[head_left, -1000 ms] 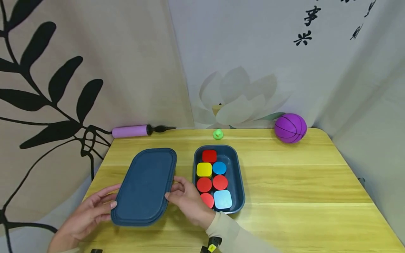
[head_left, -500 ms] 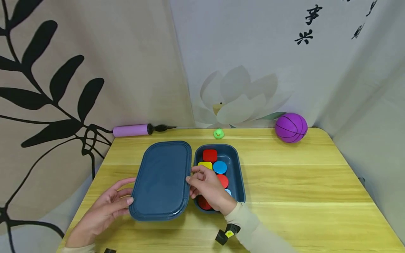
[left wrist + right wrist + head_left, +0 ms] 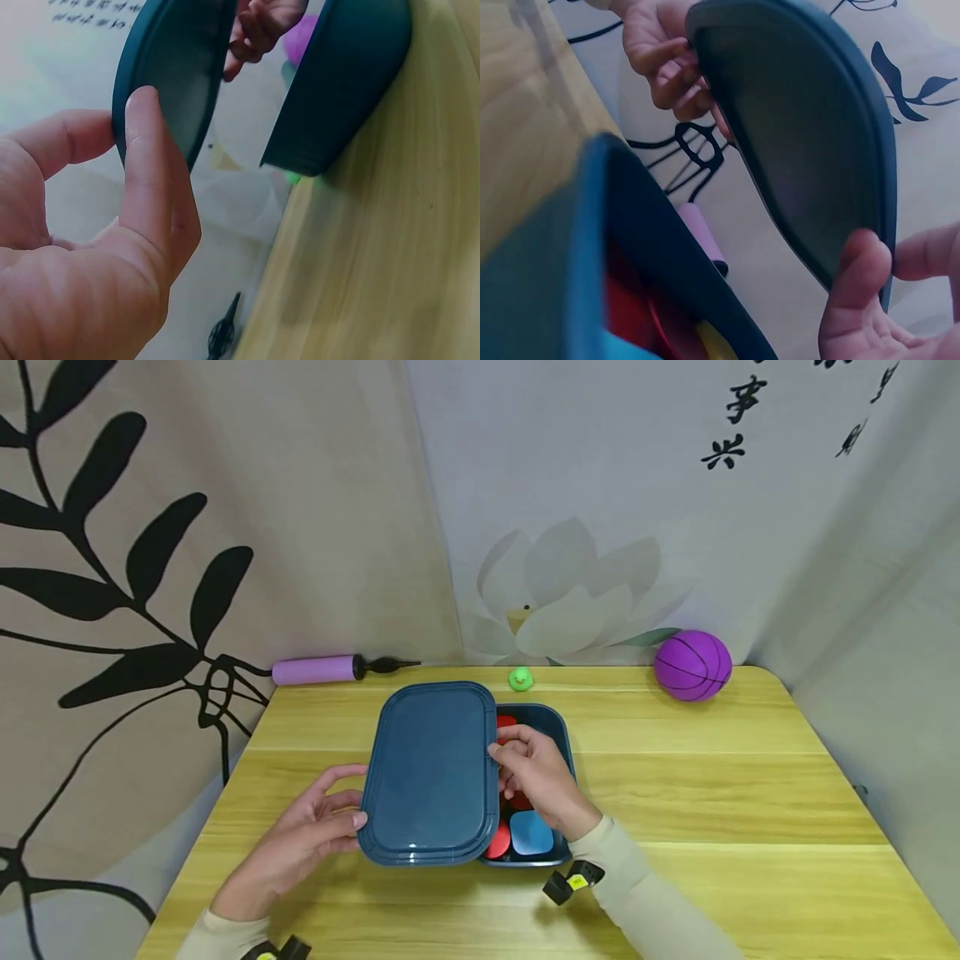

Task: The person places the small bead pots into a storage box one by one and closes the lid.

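A dark blue rectangular lid with rounded corners is held up between both hands, over the left part of a matching box. My left hand pinches the lid's left edge between thumb and fingers. At the opposite edge, my right hand grips the rim with its thumb on top. In the right wrist view a gap shows between the lid and the box wall. Inside the box lie a light blue block and red blocks; the lid and right hand hide the others.
Along the back of the wooden table are a purple hand pump, a small green duck toy and a purple ball. A patterned cloth hangs behind the table.
Both hands have carried the lid rightward and slightly away from me, from beside the box to partly over it. The box has stayed in place.
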A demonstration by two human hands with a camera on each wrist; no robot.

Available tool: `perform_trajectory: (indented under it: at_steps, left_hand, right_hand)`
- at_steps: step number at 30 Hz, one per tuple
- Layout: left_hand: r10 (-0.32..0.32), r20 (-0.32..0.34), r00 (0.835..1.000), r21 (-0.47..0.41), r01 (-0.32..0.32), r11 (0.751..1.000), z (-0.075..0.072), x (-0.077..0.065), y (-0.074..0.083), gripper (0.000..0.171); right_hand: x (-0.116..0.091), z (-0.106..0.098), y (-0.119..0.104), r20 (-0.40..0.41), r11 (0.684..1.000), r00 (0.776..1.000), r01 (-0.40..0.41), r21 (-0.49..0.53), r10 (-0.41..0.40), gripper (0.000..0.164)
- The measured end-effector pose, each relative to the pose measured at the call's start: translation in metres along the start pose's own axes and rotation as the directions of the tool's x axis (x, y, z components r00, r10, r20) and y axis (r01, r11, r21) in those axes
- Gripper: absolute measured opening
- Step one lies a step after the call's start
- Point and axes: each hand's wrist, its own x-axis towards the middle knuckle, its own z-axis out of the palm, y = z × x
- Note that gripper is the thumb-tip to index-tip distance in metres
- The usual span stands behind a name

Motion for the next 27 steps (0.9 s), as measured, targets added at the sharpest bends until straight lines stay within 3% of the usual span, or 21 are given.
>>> perform_trajectory:
  at_steps: [15, 21, 27]
  left_hand:
    - [-0.062, -0.025, 0.998, 0.099, 0.065, 0.993, 0.032, 0.042, -0.013, 0.069]
    - [-0.070, -0.018, 0.997, 0.091, 0.071, 0.993, 0.043, 0.055, -0.016, 0.051]
    - [-0.031, -0.011, 0.999, 0.117, 0.033, 0.993, 0.053, 0.069, -0.009, 0.037]
  right_hand:
    - [0.008, -0.051, -0.017, -0.099, 0.996, 0.994, 0.039, -0.081, -0.047, 0.037]
    - [-0.001, -0.067, -0.035, -0.091, 0.989, 0.992, 0.077, -0.129, -0.089, 0.038]
    - [-0.019, -0.072, -0.065, -0.101, 0.953, 0.975, 0.169, -0.253, -0.199, 0.038]
